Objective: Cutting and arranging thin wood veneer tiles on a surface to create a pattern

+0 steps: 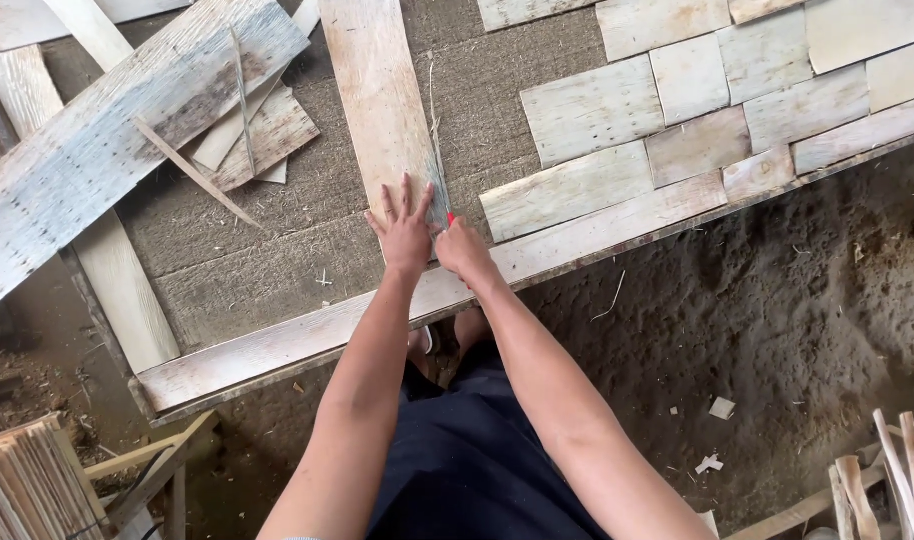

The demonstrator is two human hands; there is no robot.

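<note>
Now my left hand [405,232] lies flat, fingers spread wide, on the long veneer strip [377,95]; my right hand [461,248] grips a red-handled cutter [448,217] at its edge on the worktop [237,262].

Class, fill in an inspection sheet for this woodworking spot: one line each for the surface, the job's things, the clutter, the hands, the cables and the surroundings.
Surface: a coarse fibre mat edged by a long pale plank, partly covered by pale veneer sheets laid edge to edge.
Job's things: a long veneer strip lying on the mat; a red-tipped tool at its right edge.
Clutter: loose weathered boards and offcuts at upper left; slivers on the mat.
Hands: left hand flat on the strip, fingers spread; right hand closed around the tool.
Cables: nothing seen.
Surroundings: bare earth floor with wood scraps; stacked thin sheets at lower left; sticks at lower right.
</note>
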